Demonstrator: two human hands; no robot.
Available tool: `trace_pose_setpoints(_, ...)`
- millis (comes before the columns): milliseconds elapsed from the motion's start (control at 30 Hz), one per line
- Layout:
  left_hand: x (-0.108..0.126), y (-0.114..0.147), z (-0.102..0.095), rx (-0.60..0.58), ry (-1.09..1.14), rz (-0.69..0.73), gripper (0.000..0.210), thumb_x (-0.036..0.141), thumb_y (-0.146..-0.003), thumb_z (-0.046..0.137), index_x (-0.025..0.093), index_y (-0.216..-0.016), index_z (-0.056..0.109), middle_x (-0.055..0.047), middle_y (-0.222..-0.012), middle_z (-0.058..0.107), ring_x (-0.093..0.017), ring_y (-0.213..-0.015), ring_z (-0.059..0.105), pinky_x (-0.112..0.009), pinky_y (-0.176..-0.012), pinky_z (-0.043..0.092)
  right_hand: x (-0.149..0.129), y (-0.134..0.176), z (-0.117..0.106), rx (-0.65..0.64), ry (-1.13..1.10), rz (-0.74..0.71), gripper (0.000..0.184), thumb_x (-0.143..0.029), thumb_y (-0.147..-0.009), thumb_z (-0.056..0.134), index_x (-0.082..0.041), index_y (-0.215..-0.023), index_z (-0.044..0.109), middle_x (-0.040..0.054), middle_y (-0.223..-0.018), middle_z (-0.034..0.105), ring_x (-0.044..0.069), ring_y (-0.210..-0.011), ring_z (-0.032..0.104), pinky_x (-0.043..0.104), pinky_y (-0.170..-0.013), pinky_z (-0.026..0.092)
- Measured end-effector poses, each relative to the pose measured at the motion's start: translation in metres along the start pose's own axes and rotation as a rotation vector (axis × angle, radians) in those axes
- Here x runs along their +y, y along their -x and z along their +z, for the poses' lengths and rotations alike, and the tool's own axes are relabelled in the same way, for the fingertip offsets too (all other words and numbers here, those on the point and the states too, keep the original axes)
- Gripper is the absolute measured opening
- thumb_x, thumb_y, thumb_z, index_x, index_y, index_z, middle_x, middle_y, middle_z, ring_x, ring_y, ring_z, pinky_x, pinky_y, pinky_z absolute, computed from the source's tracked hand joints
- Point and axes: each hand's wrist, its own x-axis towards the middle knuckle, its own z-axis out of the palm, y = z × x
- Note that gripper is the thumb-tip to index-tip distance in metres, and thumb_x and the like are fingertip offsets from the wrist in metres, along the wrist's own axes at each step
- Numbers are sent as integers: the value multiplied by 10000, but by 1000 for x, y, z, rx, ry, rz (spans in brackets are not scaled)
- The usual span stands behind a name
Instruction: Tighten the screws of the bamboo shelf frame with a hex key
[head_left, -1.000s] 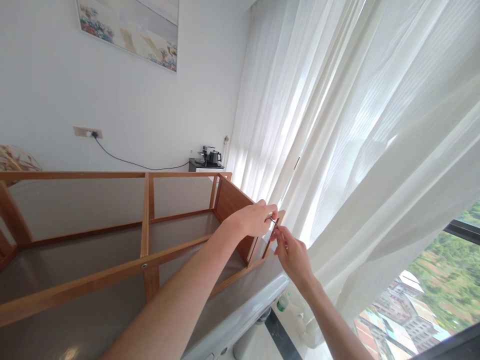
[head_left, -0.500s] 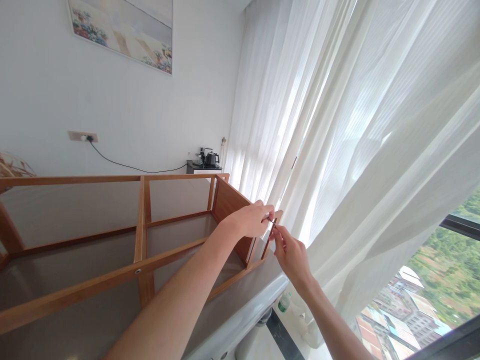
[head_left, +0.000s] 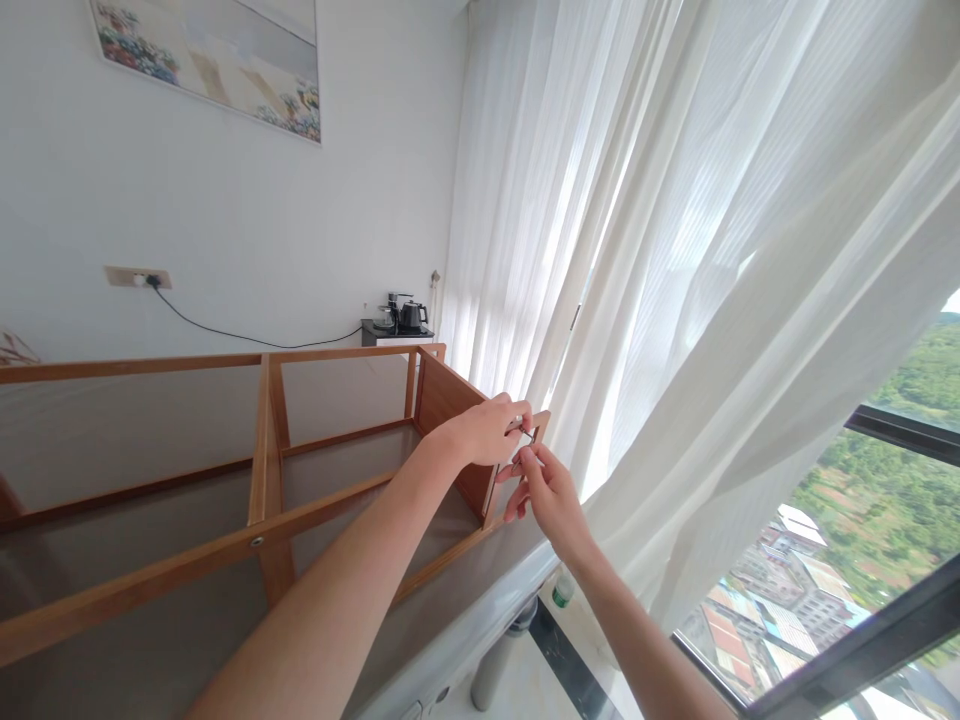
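A wooden frame (head_left: 330, 508) of brown rails, with a solid panel (head_left: 454, 395) near its right end, stretches across the lower left. At that end my left hand (head_left: 480, 432) is closed, its fingertips pinching a small thin metal piece (head_left: 527, 433); its exact kind is too small to make out. Just below and to the right, my right hand (head_left: 553, 495) has thumb and forefinger pressed together by the lower end of this piece, its other fingers curled loosely. Whether anything else lies in the right fingers is hidden. A metal fastener (head_left: 257, 542) shows in the front rail.
White curtains (head_left: 637, 250) hang close to the frame's right end, beside a window (head_left: 847, 520). On a small cabinet (head_left: 397, 338) at the back stands a black kettle (head_left: 412, 316). A plastic bottle (head_left: 562, 590) is on the floor below my right arm.
The view has turned slightly right, so the frame appears farther left. My right hand's fingers have shifted a little lower around the metal piece, while my left hand keeps its pinch.
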Motion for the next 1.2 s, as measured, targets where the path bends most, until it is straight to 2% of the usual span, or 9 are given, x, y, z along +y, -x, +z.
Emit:
trace_pose_setpoints(133, -1, -1, 1, 3, 8, 2, 182, 226, -961, 467, 261, -1076, 605, -38, -1152, 592, -136, -753, 615, -285, -718, 490, -6, 2, 4, 1, -186, 60, 448, -671, -964, 569, -223, -958, 542, 49, -935, 774, 115, -433, 631, 245, -454, 434)
trace_pose_setpoints(233, -1, -1, 1, -10, 10, -12, 182, 232, -964, 464, 259, -1075, 606, -39, -1167, 592, -131, -739, 615, -283, -706, 489, -12, 2, 7, 16, -234, 67, 470, -681, -941, 599, -213, -927, 551, 47, -928, 771, 97, -417, 606, 240, -453, 432)
trace_pose_setpoints(367, 2, 1, -1, -36, 8, -47, 197, 247, -980, 452, 268, -1103, 604, -47, -1237, 581, -140, -777, 642, -276, -662, 486, -15, 3, 16, 46, -197, 30, 489, -698, -939, 589, -215, -899, 529, 49, -905, 772, 85, -378, 569, 242, -438, 423)
trace_pose_setpoints(533, 4, 3, -2, -6, -23, -32, 176, 235, -976, 454, 266, -1062, 605, -39, -1182, 584, -141, -777, 638, -285, -694, 490, -7, 8, 22, 76, -80, -50, 488, -705, -970, 535, -222, -901, 524, 52, -858, 767, 116, -415, 614, 250, -446, 440)
trace_pose_setpoints(667, 4, 4, -2, -4, -38, -36, 176, 251, -979, 457, 271, -1067, 608, -46, -1187, 582, -165, -814, 644, -291, -690, 492, 9, 9, 12, 133, -12, -96, 469, -692, -981, 531, -227, -918, 526, 50, -822, 755, 126, -431, 616, 259, -455, 462)
trace_pose_setpoints(867, 1, 3, 1, 6, -24, -27, 181, 250, -978, 453, 265, -1065, 611, -50, -1188, 580, -164, -803, 629, -297, -693, 481, 25, 9, -8, 148, 60, -90, 442, -676, -1010, 482, -237, -1009, 540, 45, -891, 735, 120, -451, 606, 270, -479, 489)
trace_pose_setpoints(1033, 0, 0, 2, 40, 4, 3, 161, 232, -967, 487, 243, -1038, 630, -54, -1137, 591, -148, -764, 608, -293, -718, 480, 24, 11, -20, 103, 103, -98, 448, -662, -1035, 428, -242, -1125, 553, 25, -878, 690, 124, -476, 610, 272, -491, 485)
trace_pose_setpoints(1200, 1, -1, 2, 35, 18, -6, 134, 253, -962, 508, 246, -1017, 630, -48, -1090, 594, -155, -770, 607, -289, -720, 479, 20, 11, -32, 91, 159, -128, 473, -653, -1033, 438, -221, -1088, 622, 66, -928, 696, 171, -634, 692, 267, -507, 486)
